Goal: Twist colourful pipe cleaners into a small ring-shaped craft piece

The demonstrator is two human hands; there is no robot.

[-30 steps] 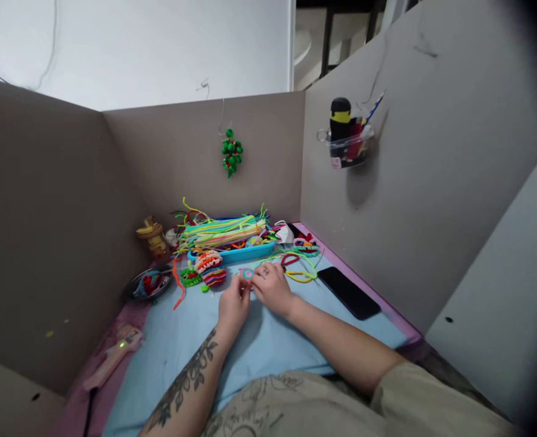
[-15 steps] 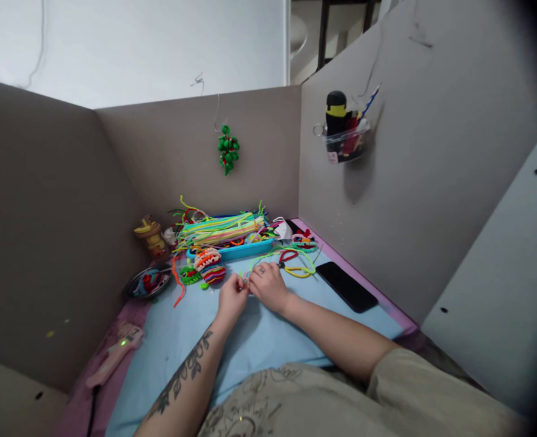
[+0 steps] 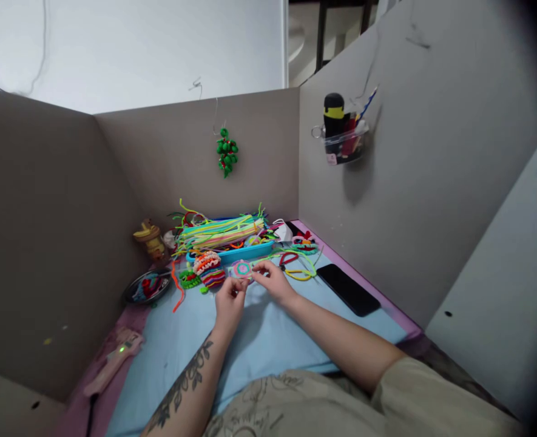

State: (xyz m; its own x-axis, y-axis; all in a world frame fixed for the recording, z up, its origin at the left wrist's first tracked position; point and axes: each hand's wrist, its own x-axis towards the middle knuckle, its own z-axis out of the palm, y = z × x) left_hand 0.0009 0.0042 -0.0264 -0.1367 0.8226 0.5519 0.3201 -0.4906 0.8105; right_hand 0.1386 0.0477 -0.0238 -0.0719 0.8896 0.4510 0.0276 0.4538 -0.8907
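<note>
- Work is laid out on a light blue cloth sheet [image 3: 181, 364] covering the tabletop.
- Beyond the hands, a bright blue shallow tray [image 3: 261, 249] sits beneath a bundle of multicoloured fuzzy craft stems [image 3: 222, 232].
- The right hand [image 3: 272, 283] pinches the right edge of the worked piece between thumb and fingertips.
- The left hand [image 3: 230, 301] has its thumb and forefinger pressed together, seemingly pinching the near edge.
- That piece, a small round pink-and-turquoise ringed disc [image 3: 241, 269], is between the hands, before the tray.
- The step seems to be shaping or fastening its rim; the next move likely calls for one steady grip while the other fingers adjust the edge.
</note>
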